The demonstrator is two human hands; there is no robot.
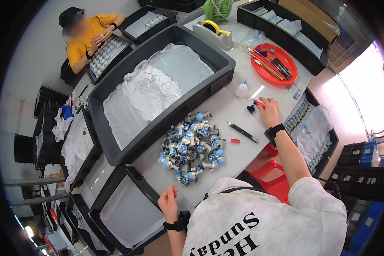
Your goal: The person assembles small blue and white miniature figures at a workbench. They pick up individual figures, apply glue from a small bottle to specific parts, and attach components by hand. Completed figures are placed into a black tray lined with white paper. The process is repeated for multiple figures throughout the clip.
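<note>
On the right of the table my right hand (pixel 269 112) has its fingertips closed on a small red piece (pixel 259 103). A dark blue piece (pixel 251 109) lies just beside those fingers. My left hand (pixel 169 201) is at the table's near edge, its fingers pressed together; anything between them is too small to make out. A heap of small figurines (pixel 190 147) with light blue heads and blue-and-grey bodies lies in front of it. To the heap's right are a black craft knife or pen-like tool (pixel 243 132) and a small red block (pixel 235 141).
Beyond the heap stands a large black tray (pixel 226 68) lined with white cloth. A white squeeze bottle (pixel 242 89), a red plate (pixel 266 77) with brushes and a tape dispenser (pixel 213 36) stand farther back. A co-worker (pixel 89 38) handles figurines at far left.
</note>
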